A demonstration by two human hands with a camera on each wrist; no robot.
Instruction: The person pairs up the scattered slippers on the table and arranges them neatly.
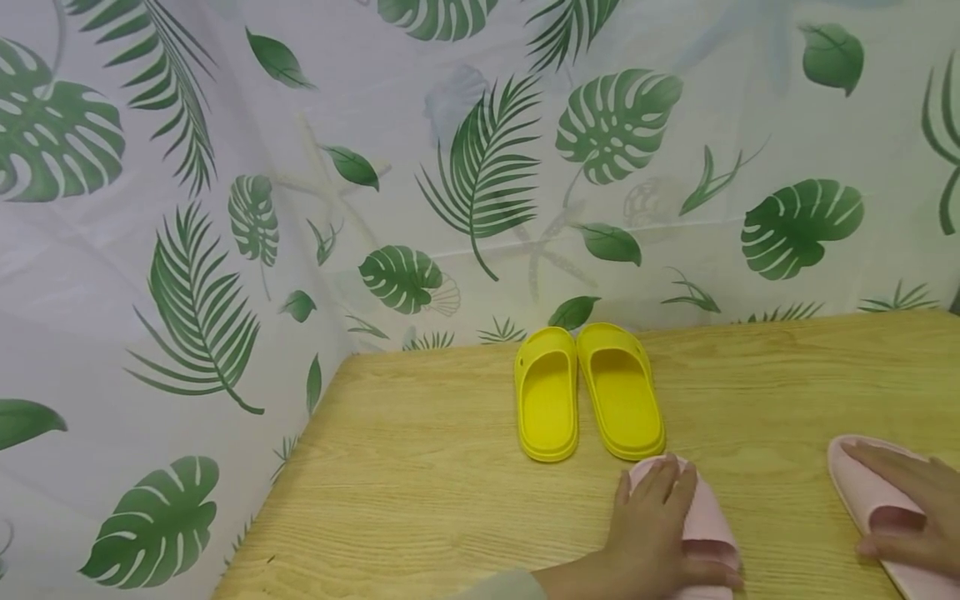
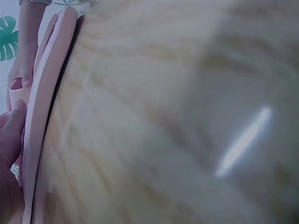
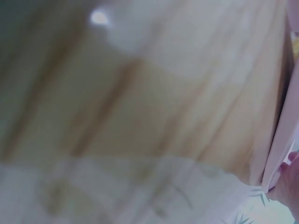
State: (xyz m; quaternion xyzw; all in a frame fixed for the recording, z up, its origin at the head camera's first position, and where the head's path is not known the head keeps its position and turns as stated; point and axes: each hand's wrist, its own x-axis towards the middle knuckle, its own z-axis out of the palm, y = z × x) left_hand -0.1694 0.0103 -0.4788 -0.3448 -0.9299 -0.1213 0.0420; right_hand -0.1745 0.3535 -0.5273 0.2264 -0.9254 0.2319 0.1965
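In the head view, my left hand [image 1: 648,533] lies across a pink slipper [image 1: 708,508], fingers over its toe strap and thumb by the foot opening. My right hand [image 1: 918,500] grips the other pink slipper [image 1: 862,483] further right, its thumb at the opening's edge. From the left wrist, the near pink slipper [image 2: 44,93] shows side-on, with my left thumb [image 2: 16,116] against its upper. The right wrist view catches only a strip of the pink slipper [image 3: 282,130] and part of my right hand [image 3: 287,184].
A pair of yellow slippers [image 1: 547,417] stands side by side against the back, toes to the wall. The left pink slipper's toe lies just in front of the right yellow one. A leaf-patterned sheet [image 1: 495,250] covers the walls behind and left of the wood-grain tabletop [image 1: 420,467].
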